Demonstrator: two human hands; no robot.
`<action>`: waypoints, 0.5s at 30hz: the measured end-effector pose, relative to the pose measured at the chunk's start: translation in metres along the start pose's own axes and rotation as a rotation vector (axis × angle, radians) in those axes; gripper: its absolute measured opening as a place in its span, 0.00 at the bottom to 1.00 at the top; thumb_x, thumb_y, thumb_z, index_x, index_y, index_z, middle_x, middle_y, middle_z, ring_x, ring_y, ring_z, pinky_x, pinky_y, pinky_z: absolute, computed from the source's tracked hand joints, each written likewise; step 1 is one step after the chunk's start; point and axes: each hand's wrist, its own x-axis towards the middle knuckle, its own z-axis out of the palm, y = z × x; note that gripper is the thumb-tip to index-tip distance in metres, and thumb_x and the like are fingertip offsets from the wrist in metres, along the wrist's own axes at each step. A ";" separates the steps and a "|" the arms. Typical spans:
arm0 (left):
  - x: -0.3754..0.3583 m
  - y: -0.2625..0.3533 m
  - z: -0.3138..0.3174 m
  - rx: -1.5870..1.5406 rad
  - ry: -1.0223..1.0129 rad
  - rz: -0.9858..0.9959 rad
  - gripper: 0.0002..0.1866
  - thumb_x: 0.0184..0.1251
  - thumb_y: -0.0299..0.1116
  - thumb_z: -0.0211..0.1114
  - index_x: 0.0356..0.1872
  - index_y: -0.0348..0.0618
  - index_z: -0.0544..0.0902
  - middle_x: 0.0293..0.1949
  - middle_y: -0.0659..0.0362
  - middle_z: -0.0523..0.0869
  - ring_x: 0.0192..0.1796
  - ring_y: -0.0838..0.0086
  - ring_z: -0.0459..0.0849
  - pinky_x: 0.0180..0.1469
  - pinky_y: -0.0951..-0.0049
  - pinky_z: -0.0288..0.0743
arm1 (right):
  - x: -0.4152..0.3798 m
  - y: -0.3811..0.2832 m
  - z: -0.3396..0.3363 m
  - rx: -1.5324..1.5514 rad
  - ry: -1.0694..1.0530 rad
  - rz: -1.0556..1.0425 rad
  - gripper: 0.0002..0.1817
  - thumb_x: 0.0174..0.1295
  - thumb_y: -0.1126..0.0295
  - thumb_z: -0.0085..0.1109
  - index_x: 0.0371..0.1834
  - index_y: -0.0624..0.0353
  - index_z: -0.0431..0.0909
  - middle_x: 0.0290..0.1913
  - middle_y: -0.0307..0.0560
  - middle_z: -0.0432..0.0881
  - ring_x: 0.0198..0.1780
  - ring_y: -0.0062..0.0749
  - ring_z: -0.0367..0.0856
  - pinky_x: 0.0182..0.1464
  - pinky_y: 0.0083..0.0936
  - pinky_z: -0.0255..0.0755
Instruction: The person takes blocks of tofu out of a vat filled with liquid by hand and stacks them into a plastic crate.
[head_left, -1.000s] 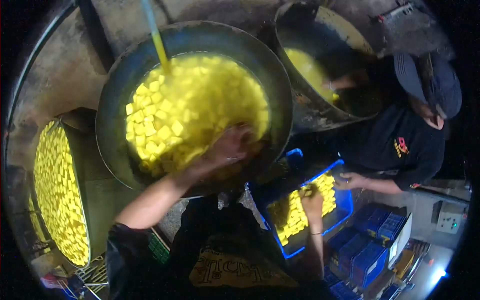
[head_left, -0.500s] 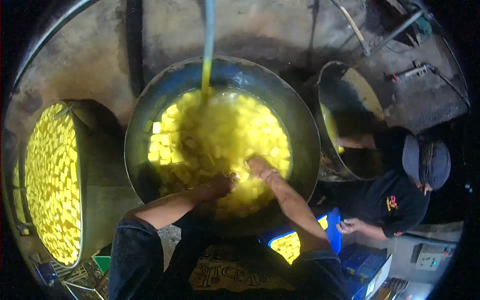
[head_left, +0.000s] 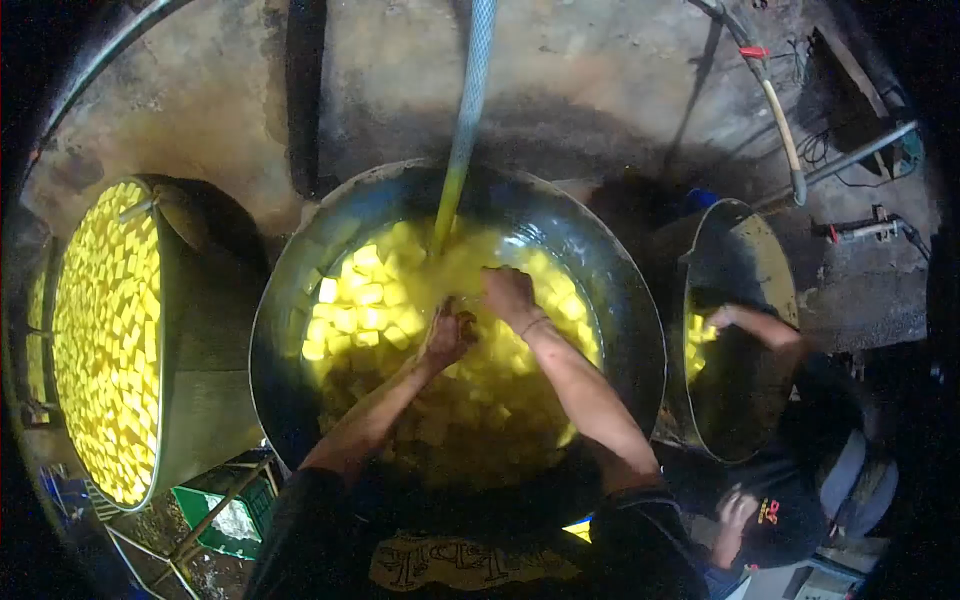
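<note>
A large round metal pan stands in front of me, filled with cloudy yellow liquid. Many yellow cubes, tofu by their look, lie in it, brightest on the left and right. Over the middle of the pan, my left hand has its fingers curled; whatever they hold is hidden. My right hand is just right of it and a little farther off, knuckles up and fingers bent closed, their contents out of sight. Beyond both hands, a hose hangs down into the liquid.
At left stands a big vat packed with yellow cubes. A green crate sits below it. On the right, a co-worker reaches into another metal vessel with a few cubes. Pipes run along the back wall.
Both my hands have moved farther from me, up out of the cubes. The view has shifted. The co-worker bends lower, and the blue crate of cubes at right is mostly out of sight.
</note>
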 end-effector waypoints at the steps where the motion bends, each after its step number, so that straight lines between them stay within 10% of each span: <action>1: -0.001 -0.011 0.011 0.006 0.001 -0.007 0.18 0.47 0.36 0.68 0.40 0.41 0.82 0.45 0.43 0.76 0.52 0.49 0.72 0.58 0.57 0.65 | 0.008 -0.002 0.004 0.004 -0.001 -0.008 0.14 0.53 0.70 0.54 0.45 0.57 0.77 0.41 0.55 0.80 0.39 0.46 0.81 0.39 0.39 0.76; 8: -0.011 -0.045 0.022 -1.237 -0.171 -0.880 0.20 0.60 0.26 0.59 0.55 0.40 0.70 0.52 0.55 0.75 0.48 0.68 0.76 0.46 0.68 0.75 | 0.031 -0.006 0.019 0.010 -0.133 -0.065 0.14 0.49 0.74 0.57 0.42 0.59 0.75 0.46 0.56 0.78 0.46 0.54 0.77 0.48 0.42 0.72; 9: -0.009 -0.039 0.014 -1.374 -0.084 -0.909 0.21 0.62 0.24 0.57 0.57 0.40 0.68 0.53 0.57 0.75 0.47 0.71 0.76 0.44 0.70 0.77 | 0.029 -0.002 0.018 0.043 -0.163 -0.015 0.15 0.51 0.74 0.57 0.44 0.60 0.75 0.47 0.58 0.78 0.48 0.52 0.77 0.50 0.41 0.72; 11: -0.008 -0.026 0.006 -1.577 0.248 -0.223 0.18 0.64 0.25 0.56 0.55 0.41 0.70 0.50 0.59 0.76 0.47 0.72 0.76 0.43 0.70 0.78 | 0.015 0.007 0.011 0.068 -0.185 0.036 0.16 0.52 0.73 0.57 0.46 0.62 0.75 0.49 0.59 0.78 0.49 0.49 0.78 0.52 0.40 0.71; 15: 0.004 -0.021 -0.020 -1.342 0.078 -0.456 0.15 0.66 0.33 0.56 0.51 0.41 0.73 0.47 0.59 0.78 0.46 0.71 0.78 0.43 0.67 0.78 | -0.036 0.032 -0.009 1.202 -0.132 0.267 0.26 0.60 0.70 0.56 0.59 0.71 0.64 0.54 0.57 0.76 0.56 0.36 0.75 0.61 0.27 0.64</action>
